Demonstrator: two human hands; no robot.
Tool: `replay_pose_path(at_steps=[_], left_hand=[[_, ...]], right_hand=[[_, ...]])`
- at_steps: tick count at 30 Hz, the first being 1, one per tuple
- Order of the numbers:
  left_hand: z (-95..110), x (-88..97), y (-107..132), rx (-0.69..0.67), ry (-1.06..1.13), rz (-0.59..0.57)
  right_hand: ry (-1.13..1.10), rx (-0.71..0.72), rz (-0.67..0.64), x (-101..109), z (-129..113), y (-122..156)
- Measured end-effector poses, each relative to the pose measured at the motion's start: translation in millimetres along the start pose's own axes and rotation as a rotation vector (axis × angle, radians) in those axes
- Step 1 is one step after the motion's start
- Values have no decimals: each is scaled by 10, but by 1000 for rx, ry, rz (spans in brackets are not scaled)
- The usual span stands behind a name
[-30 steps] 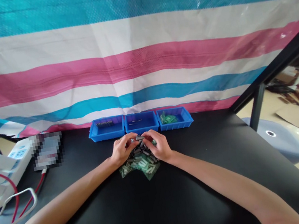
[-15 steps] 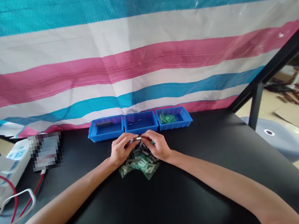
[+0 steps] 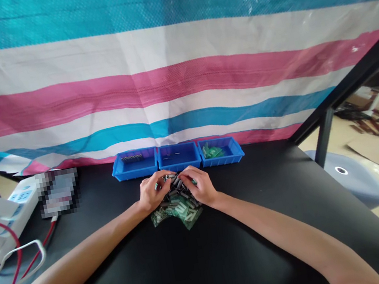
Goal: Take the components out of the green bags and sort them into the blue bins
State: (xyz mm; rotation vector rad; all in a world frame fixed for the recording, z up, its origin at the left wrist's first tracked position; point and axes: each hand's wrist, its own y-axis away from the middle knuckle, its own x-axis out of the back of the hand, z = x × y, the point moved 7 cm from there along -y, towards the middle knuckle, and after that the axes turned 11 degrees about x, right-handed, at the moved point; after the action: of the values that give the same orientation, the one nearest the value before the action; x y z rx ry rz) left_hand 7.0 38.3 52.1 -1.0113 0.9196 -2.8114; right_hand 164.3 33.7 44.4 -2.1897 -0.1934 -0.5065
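Over a pile of small grey and black cylindrical pieces [image 3: 180, 191], my left hand [image 3: 152, 192] curls in from the left, thumb and fingers drawn together. From the other side my right hand [image 3: 199, 185] bends its fingers down to the pile's upper edge in a pinch. What either set of fingertips grips is too small and partly covered to make out. Green-tinted clear plastic bags [image 3: 185, 213] with pale cylindrical pieces lie at the front of the pile. Part of the pile is hidden behind my fingers.
Behind the pile, three blue bins stand side by side: the left bin [image 3: 136, 172] with a row of small cylinders, the middle bin [image 3: 180, 164] with a few thin pieces, the right bin [image 3: 221, 158] with green plastic. A power strip [image 3: 25, 195] and red cable [image 3: 19, 245] lie left.
The small pale cylinder that was held between both hands' fingertips no longer shows there. My fingertips have parted slightly and dipped toward the pile.
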Motion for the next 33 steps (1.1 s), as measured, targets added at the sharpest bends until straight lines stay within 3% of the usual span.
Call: replay_pose_path(at_steps=[18,24,33], left_hand=[[15,-25,6,-126,67,-24],[-66,-51,11,-83,47,9],[-36,-98,19,-122,43,-70]], right_hand=[[2,-5,5,17,-13,-3],[10,28,3,28,-42,-5],[-29,43,-40,-50,7,29]])
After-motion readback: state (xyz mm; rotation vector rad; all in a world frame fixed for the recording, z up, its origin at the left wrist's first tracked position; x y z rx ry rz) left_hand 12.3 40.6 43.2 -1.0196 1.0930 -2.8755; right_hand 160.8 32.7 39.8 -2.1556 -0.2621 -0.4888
